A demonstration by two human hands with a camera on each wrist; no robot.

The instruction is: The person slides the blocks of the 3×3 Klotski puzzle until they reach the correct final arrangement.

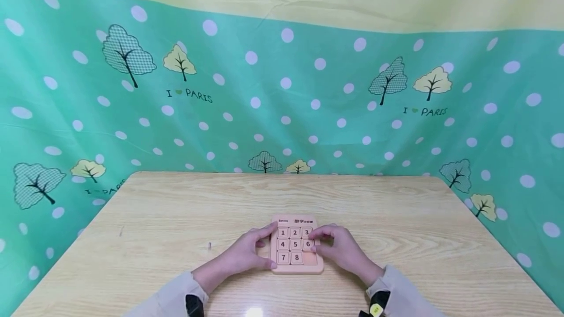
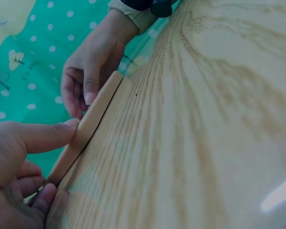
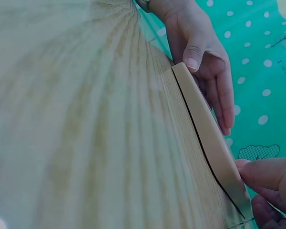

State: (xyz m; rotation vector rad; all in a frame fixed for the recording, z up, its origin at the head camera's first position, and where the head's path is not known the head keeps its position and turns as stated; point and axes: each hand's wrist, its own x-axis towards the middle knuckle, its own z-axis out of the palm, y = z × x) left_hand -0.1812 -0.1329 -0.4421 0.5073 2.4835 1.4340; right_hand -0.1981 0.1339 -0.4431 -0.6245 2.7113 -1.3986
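A peach-coloured number sliding puzzle lies flat on the table, its tiles numbered 1 to 8 in order and the bottom right cell bare. My left hand holds the puzzle's left side, thumb at the lower left corner and index finger near the upper left. On the right side, my right hand touches the puzzle with its index fingertip by tile 3 and its thumb by tile 6. Both wrist views show the puzzle's near edge low against the wood; the tile faces are hidden there.
The puzzle rests on a pale wood-grain table. Behind it and at both sides hangs a green dotted cloth printed with trees. A small dark mark shows on the tabletop left of the puzzle.
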